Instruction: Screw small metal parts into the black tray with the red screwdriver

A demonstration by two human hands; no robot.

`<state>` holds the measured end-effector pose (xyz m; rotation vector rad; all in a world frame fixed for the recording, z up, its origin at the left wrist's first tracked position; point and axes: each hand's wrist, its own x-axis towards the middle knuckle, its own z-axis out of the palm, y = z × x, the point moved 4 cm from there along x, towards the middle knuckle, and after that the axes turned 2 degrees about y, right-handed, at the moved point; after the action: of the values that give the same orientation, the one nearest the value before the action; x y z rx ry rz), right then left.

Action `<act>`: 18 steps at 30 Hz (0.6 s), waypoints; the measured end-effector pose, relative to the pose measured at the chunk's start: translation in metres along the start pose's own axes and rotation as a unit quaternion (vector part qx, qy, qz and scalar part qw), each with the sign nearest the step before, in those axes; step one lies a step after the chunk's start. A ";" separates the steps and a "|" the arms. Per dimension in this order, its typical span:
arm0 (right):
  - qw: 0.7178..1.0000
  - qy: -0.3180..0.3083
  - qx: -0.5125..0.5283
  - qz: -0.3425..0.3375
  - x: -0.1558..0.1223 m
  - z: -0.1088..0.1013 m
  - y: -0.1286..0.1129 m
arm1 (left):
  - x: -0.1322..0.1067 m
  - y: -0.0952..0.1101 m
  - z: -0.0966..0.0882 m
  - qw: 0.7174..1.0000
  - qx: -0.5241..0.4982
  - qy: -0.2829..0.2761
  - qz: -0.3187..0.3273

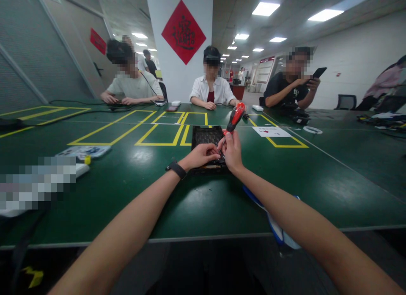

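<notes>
Over a black, shallow rectangular case (pixel 203 169), both of my hands come together in the middle of the table. My right hand (pixel 234 153) is closed around a red-and-black screwdriver (pixel 236 116), its handle tilted up and away and its thin shaft pointing down into the case. Beside the shaft, my left hand (pixel 201 154) has thumb and fingers pinched together at the case; what lies between those fingertips is too small to make out. The dark contents of the case are partly covered by my hands.
Yellow tape outlines mark the green table (pixel 142 214). A blue-and-white object (pixel 275 225) lies under my right forearm. On the left sits a printed pouch (pixel 84 152); a paper sheet (pixel 272 131) lies to the right. Several people sit across the table.
</notes>
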<state>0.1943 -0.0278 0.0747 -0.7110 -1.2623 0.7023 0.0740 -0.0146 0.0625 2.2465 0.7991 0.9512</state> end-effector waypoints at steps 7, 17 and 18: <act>1.000 -0.021 0.017 0.006 0.001 0.002 0.000 | 0.001 -0.007 0.001 1.000 0.015 -0.006 -0.007; 1.000 0.004 -0.001 -0.007 0.002 -0.001 0.004 | 0.000 -0.005 0.000 1.000 -0.011 0.002 -0.006; 1.000 0.005 -0.002 -0.009 0.002 -0.001 0.004 | 0.000 -0.007 0.000 1.000 -0.007 0.007 -0.012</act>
<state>0.1954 -0.0240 0.0730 -0.7060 -1.2598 0.6806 0.0723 -0.0100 0.0575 2.2149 0.8217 0.9582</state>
